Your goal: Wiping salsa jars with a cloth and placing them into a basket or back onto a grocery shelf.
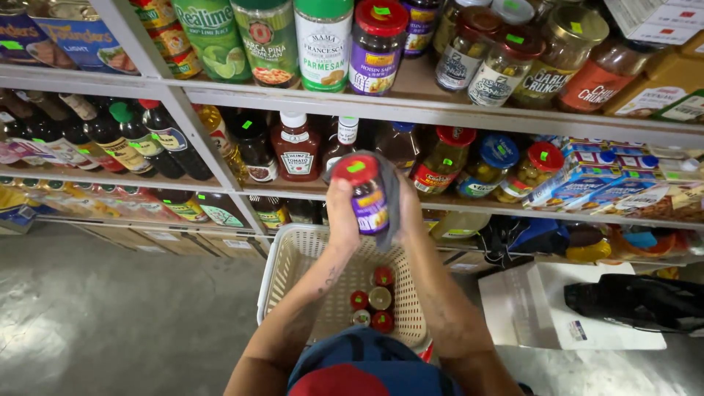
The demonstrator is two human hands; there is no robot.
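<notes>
A dark sauce jar with a red lid and a green sticker is held up in front of the shelves. My left hand grips its left side. My right hand presses a grey cloth against the jar's right side and back. Below my arms stands a cream plastic basket with several small red-lidded jars in it.
Metal shelves hold rows of bottles and jars, with a ketchup bottle just behind the held jar. A white box with a black bag on it sits on the grey floor at the right.
</notes>
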